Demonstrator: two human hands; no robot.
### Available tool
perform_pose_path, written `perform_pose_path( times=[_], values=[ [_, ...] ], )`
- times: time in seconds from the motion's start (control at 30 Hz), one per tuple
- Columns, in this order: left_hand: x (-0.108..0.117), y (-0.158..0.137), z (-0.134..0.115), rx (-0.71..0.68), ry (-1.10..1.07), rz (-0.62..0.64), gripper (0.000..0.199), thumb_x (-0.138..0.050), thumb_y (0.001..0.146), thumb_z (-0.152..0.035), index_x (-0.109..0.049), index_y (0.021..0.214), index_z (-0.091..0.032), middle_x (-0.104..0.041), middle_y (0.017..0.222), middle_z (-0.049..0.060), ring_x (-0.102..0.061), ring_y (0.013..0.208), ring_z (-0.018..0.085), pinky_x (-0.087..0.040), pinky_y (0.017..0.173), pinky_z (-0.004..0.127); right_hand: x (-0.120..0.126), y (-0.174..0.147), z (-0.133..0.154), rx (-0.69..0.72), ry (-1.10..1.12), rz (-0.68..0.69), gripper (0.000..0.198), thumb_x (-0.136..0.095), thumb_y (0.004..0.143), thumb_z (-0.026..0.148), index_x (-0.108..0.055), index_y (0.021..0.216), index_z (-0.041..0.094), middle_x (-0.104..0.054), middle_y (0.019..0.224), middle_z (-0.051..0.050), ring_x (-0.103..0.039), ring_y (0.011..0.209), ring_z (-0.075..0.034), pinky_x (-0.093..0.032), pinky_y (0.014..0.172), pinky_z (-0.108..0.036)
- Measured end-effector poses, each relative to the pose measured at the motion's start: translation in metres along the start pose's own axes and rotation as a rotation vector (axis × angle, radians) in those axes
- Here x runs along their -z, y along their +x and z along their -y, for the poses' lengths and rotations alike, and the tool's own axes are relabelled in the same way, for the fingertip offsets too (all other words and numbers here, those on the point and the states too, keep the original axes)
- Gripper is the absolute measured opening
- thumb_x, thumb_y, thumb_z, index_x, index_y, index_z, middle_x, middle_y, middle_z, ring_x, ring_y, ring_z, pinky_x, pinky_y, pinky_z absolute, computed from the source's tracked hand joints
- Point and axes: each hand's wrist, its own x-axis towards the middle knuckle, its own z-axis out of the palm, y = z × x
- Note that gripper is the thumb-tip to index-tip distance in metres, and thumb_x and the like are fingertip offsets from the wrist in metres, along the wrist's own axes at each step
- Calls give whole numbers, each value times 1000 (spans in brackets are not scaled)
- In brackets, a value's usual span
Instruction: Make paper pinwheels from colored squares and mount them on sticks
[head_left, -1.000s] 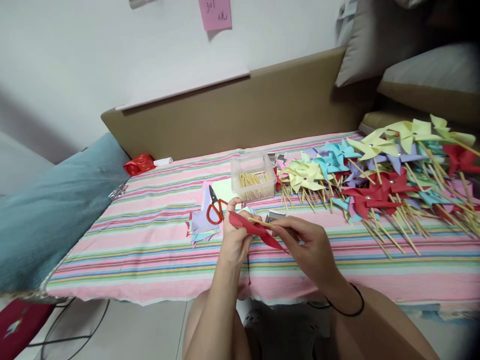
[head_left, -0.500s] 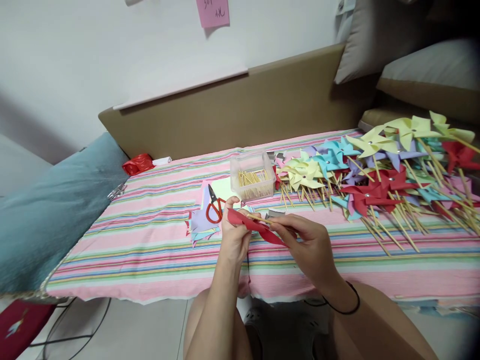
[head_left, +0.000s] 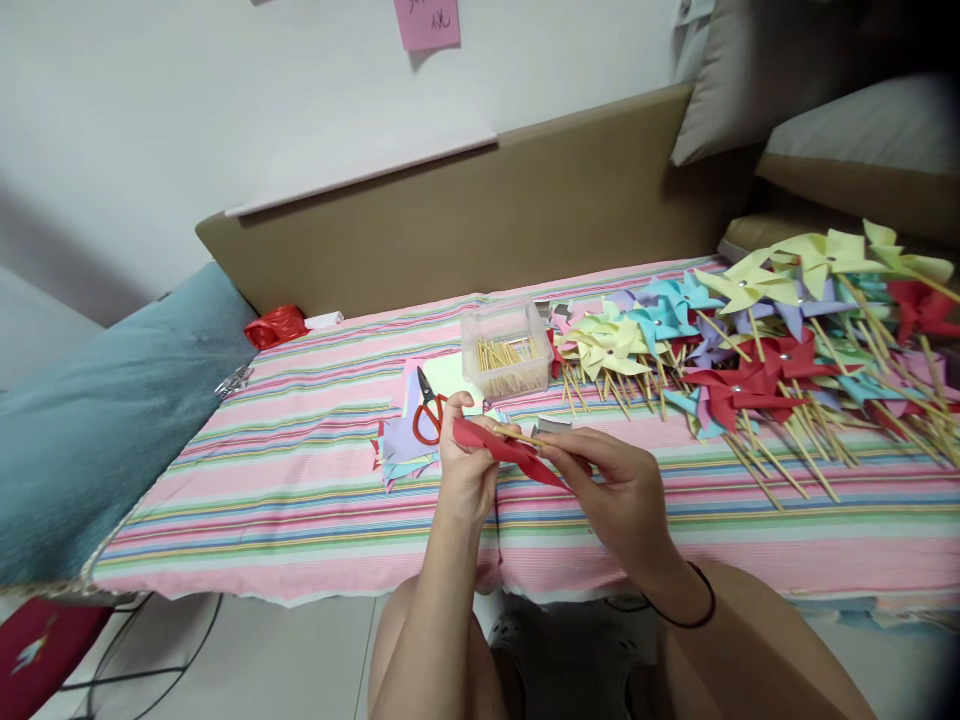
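Observation:
A red paper pinwheel (head_left: pixel 517 455) is held over the near part of the striped cloth, its blades seen edge-on. My left hand (head_left: pixel 466 470) is closed on its left side, thumb in front and fingers behind. My right hand (head_left: pixel 604 480) pinches a thin wooden stick (head_left: pixel 519 436) that lies along the pinwheel's far side, its left end by my left fingers. Where the stick meets the paper is hidden by my fingers. Just beyond my left hand lie scissors (head_left: pixel 429 408) with red handles, on a stack of coloured paper pieces (head_left: pixel 405 445).
A clear plastic box (head_left: pixel 506 350) with several wooden sticks stands behind my hands. Many finished pinwheels (head_left: pixel 750 370) cover the right side of the striped cloth (head_left: pixel 285 500). A red plastic bag (head_left: pixel 276 328) lies at the back left, metal clips (head_left: pixel 234 382) nearer.
Both hands and the red pinwheel stay almost in place. The pinwheel and stick have shifted very slightly left; the grip looks the same.

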Motion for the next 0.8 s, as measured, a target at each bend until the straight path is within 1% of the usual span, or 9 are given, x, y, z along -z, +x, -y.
perform_pose_path(
  times=[0.13, 0.33, 0.57, 0.67, 0.8],
  values=[
    [-1, 0, -1, -9, -16, 1, 66, -89, 47, -20, -39, 91, -25, -56, 54, -13, -64, 61, 9, -47, 68, 21, -1, -1, 0, -9, 50, -3, 14, -64, 83, 17, -75, 88, 24, -75, 87, -4, -68, 80, -19, -53, 70, -32],
    [-2, -1, -3, 15, -21, -21, 67, -89, 45, -19, -40, 91, -26, -56, 52, -13, -64, 61, 10, -48, 65, 21, -2, 0, 1, -29, 71, 2, 15, -65, 82, 17, -76, 87, 25, -75, 86, -4, -69, 78, -20, -54, 70, -33],
    [-2, -1, -1, -11, -35, -19, 63, -88, 48, -18, -44, 93, -26, -55, 53, -13, -62, 59, 8, -48, 66, 20, -2, -1, -1, 42, 28, -15, 17, -65, 81, 16, -76, 89, 27, -76, 87, -2, -70, 80, -20, -54, 73, -34],
    [-1, -1, 1, -13, -45, -26, 65, -88, 47, -17, -45, 95, -26, -54, 53, -14, -62, 57, 7, -48, 70, 21, -3, -1, -1, 62, 18, -22, 18, -65, 81, 15, -75, 90, 26, -76, 87, -2, -69, 79, -19, -54, 74, -33],
    [-2, -2, 2, -5, -55, -36, 66, -89, 46, -19, -46, 96, -26, -54, 52, -15, -63, 58, 7, -48, 84, 26, -2, 0, 1, 66, 23, -10, 16, -65, 81, 14, -75, 89, 25, -75, 83, -2, -68, 75, -16, -53, 69, -30]
  ],
)
